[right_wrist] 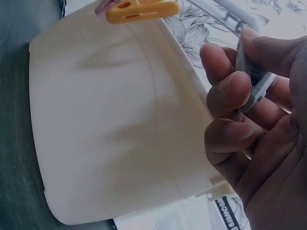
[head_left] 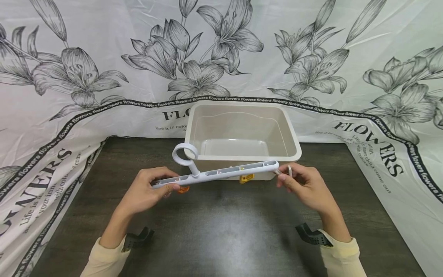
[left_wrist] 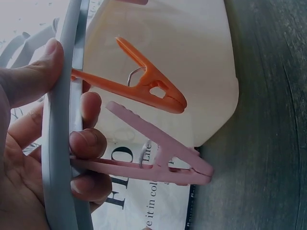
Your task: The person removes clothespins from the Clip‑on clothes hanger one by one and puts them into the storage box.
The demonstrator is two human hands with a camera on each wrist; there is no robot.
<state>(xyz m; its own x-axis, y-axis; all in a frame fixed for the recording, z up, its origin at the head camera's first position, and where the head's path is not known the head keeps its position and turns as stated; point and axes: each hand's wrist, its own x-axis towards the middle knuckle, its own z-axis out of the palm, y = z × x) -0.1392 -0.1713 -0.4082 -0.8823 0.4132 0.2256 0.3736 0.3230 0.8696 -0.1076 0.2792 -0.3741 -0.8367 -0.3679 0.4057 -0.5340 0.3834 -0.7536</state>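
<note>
A pale grey clip hanger [head_left: 221,174] with a round ring hook [head_left: 185,152] is held up level with the bin's front. My left hand [head_left: 147,192] grips its left end, thumb on the near side and fingers behind. An orange clothespin [left_wrist: 153,88] and a pink clothespin [left_wrist: 158,158] hang from the bar beside those fingers. Further along the bar hangs a yellow clothespin [head_left: 246,178]. At the right end, my right hand [head_left: 306,186] pinches a grey clothespin [right_wrist: 247,79] between thumb and fingers; whether it is joined to the bar cannot be made out.
Behind the hanger, a beige plastic bin [head_left: 294,148] stands on the dark wood-grain table [head_left: 221,231]. A white cloth [head_left: 242,77] printed with flowers and lettering hangs at the back and lies along both sides.
</note>
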